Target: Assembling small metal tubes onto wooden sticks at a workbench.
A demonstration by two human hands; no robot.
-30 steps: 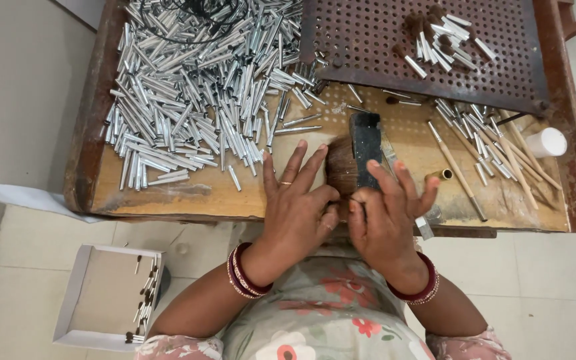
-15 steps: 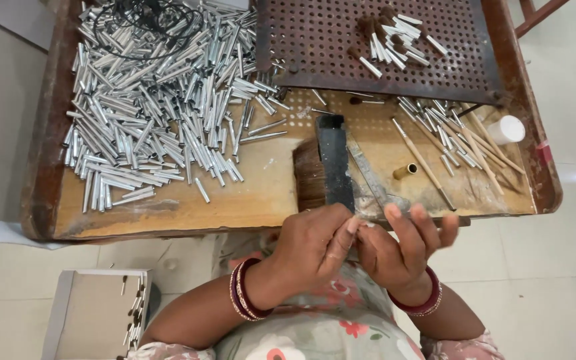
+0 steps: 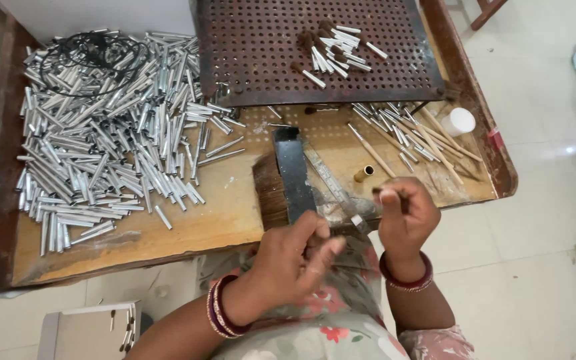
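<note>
My left hand (image 3: 295, 257) is closed at the near edge of the wooden work tray (image 3: 168, 233), its fingers pinching a small silver tube (image 3: 357, 221) whose end sticks out toward the right. My right hand (image 3: 405, 217) is raised just beside it, with thumb and fingers pinched on a small dark bristle tuft (image 3: 378, 192). Left of the hands, a flat bundle of brown bristles (image 3: 269, 193) lies under a dark metal bar (image 3: 293, 173).
A big pile of silver tubes (image 3: 108, 133) covers the tray's left half. A perforated brown plate (image 3: 255, 53) at the back holds several bristle-tipped tubes (image 3: 335, 43). Wooden sticks (image 3: 428, 137), a brass ferrule (image 3: 363, 174) and a white cap (image 3: 458, 121) lie right. A cardboard box (image 3: 88, 327) sits on the floor.
Both hands have lifted off the bristle bundle and drawn back toward my body. They are now pinched close together at the tray's near edge, and the bundle and bar show fully.
</note>
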